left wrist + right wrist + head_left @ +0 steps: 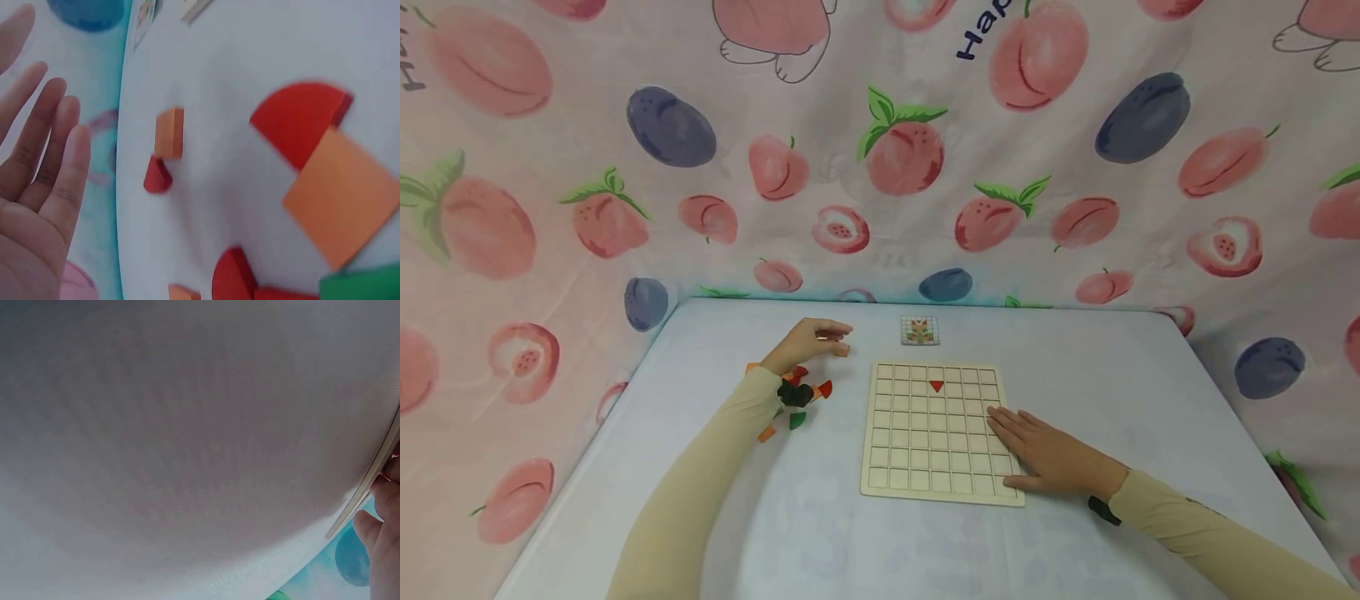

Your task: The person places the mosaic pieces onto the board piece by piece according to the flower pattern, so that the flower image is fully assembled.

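My left hand (808, 342) hovers over the table's left side, its fingers loosely extended with nothing between them. Just by its fingertips in the head view is an orange block (842, 352); the left wrist view has an orange block (169, 134) touching a small red piece (157, 176) on the tabletop. Under that wrist lie several loose pieces, among them a red quarter-circle (303, 119), an orange square (342, 199) and a green piece (797, 420). My right hand (1052, 454) rests with spread fingers on the right edge of a pale grid board (940, 500). One red triangle (936, 386) sits in the board's top row.
A small pattern card (920, 330) with a gridded coloured figure lies behind the board. The white table (1075, 350) ends at a fruit-printed curtain (880, 242) along the back and sides. Another orange piece (766, 433) lies nearer the front left.
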Available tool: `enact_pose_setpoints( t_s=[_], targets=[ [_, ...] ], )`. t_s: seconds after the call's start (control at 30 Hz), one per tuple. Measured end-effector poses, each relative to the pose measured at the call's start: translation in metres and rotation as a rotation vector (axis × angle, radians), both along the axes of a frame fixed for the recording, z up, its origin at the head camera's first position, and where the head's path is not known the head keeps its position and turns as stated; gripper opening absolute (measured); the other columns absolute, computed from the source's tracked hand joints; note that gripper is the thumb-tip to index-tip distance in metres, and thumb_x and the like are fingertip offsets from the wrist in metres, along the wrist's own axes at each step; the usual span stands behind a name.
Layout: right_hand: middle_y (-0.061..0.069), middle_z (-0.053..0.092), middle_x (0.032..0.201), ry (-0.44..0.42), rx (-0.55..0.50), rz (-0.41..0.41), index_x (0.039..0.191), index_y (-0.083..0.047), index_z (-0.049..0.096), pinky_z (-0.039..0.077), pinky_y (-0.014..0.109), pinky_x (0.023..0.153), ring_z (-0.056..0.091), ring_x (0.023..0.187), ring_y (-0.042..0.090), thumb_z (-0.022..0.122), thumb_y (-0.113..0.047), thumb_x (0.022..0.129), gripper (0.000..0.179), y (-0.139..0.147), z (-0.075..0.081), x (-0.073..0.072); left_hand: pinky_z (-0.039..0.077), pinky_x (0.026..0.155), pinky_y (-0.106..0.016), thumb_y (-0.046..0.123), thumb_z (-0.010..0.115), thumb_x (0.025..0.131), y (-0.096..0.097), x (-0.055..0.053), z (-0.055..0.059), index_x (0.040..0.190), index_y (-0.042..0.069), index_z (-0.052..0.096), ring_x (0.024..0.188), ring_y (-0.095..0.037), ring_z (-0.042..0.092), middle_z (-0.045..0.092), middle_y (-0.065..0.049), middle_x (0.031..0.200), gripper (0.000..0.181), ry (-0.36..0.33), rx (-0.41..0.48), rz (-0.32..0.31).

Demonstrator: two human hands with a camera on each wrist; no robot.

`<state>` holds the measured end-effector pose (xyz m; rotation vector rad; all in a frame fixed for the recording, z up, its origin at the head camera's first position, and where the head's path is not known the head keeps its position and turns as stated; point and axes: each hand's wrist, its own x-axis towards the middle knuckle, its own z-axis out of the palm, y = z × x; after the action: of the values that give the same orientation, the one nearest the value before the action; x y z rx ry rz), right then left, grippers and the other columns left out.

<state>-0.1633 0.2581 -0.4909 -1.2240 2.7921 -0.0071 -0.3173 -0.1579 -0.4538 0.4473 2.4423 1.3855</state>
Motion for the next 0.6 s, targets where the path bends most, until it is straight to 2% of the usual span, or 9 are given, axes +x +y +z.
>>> enact_pose_setpoints(
  t_s=[0.1, 0.27, 0.47, 0.6],
  targets=[
    [0.014, 0.024, 0.155, 0.003, 0.014, -0.003, 0.147, -0.001, 0.026, -0.021, 0.013, 0.108, 0.027, 0.142, 0.030, 0.039, -0.065, 0.090, 0.087, 0.000, -0.002, -0.001, 0.043, 0.101, -0.043, 0.015, 0.066, 0.088, -0.011, -0.008, -0.004, 0.130, 0.004, 0.055, 0.121, -0.028, 0.051, 0.053, -0.015, 0.135, 0.045, -0.053, 0.030, 0.055],
    [0.014, 0.025, 0.155, 0.011, 0.017, -0.006, 0.147, -0.001, 0.027, -0.021, 0.013, 0.108, 0.027, 0.142, 0.030, 0.039, -0.066, 0.090, 0.087, 0.001, -0.003, -0.001, 0.042, 0.104, -0.044, 0.010, 0.064, 0.089, -0.018, -0.017, -0.013, 0.132, 0.002, 0.052, 0.123, -0.032, 0.050, 0.051, -0.018, 0.137, 0.045, -0.085, 0.015, 0.106],
    [0.014, 0.025, 0.155, 0.002, 0.006, -0.008, 0.147, -0.001, 0.028, -0.021, 0.013, 0.108, 0.027, 0.141, 0.030, 0.040, -0.065, 0.090, 0.086, 0.001, -0.001, -0.001, 0.044, 0.101, -0.041, 0.006, 0.064, 0.088, -0.017, -0.020, -0.024, 0.130, -0.001, 0.054, 0.121, -0.033, 0.052, 0.053, -0.020, 0.134, 0.044, -0.092, -0.028, 0.185],
    [0.014, 0.026, 0.155, -0.001, -0.006, -0.006, 0.147, -0.001, 0.028, -0.020, 0.013, 0.109, 0.028, 0.141, 0.030, 0.041, -0.065, 0.090, 0.086, 0.001, -0.001, 0.000, 0.047, 0.096, -0.037, 0.006, 0.068, 0.085, -0.014, -0.022, -0.030, 0.126, 0.000, 0.058, 0.116, -0.031, 0.054, 0.057, -0.019, 0.130, 0.043, -0.069, -0.063, 0.243]
  ],
)
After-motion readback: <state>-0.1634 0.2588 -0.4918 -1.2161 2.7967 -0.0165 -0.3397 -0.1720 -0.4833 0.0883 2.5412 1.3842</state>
